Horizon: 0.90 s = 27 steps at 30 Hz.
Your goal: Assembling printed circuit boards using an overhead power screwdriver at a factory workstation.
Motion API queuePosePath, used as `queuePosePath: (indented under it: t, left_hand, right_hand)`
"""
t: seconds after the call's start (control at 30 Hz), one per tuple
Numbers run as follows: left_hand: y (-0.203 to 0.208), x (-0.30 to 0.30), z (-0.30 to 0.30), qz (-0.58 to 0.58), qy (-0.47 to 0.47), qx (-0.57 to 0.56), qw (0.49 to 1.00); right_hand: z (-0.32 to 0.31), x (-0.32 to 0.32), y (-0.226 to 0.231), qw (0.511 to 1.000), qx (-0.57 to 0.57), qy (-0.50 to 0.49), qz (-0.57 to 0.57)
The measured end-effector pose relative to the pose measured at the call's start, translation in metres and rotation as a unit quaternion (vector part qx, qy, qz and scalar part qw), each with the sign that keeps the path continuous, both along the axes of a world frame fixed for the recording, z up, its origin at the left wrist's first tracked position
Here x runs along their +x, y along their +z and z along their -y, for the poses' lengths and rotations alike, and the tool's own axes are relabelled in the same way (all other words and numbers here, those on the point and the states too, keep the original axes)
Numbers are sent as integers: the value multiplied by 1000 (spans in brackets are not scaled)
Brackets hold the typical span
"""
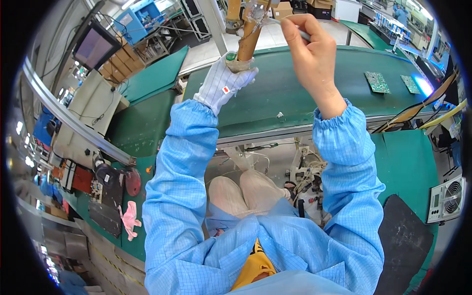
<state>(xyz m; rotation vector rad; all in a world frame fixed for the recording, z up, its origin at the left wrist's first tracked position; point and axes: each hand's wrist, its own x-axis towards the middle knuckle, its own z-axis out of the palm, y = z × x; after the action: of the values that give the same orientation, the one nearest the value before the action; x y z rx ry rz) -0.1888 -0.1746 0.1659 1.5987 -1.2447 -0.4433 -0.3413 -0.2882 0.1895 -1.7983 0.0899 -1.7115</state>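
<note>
My left hand, in a white striped glove with a small red mark, is raised over the far side of the green belt. Its fingers close round a pale, cup-like thing with a green spot inside. A brown tube rises right at this cup; whether the two are joined I cannot tell. Crumpled clear plastic clings to the tube's top. My bare right hand is up to the right, thumb and fingers pinched on a thin, light rod-like tool. The tool's tip points toward the plastic and is hard to make out.
The green conveyor belt runs across in front of me. Two green circuit boards lie at its right, near a bright light. A monitor hangs at upper left. A pink glove and a fan unit flank me.
</note>
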Motion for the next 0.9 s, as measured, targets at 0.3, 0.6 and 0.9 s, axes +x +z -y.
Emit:
queuePosePath:
  t: [0.3,0.6,0.9]
  left_hand:
    - [4,-12,-2,-21,-18,-22,999]
    - [10,-17,-7,-3,-13,-14,1000]
    - [9,-17,-9,-16,0,-11,1000]
  right_hand:
    - [6,-3,-3,993,-20,-11,-115]
    - [1,-20,12,967,-175,-163,-84]
    - [-1,-21,28,983,-176,-53,-28]
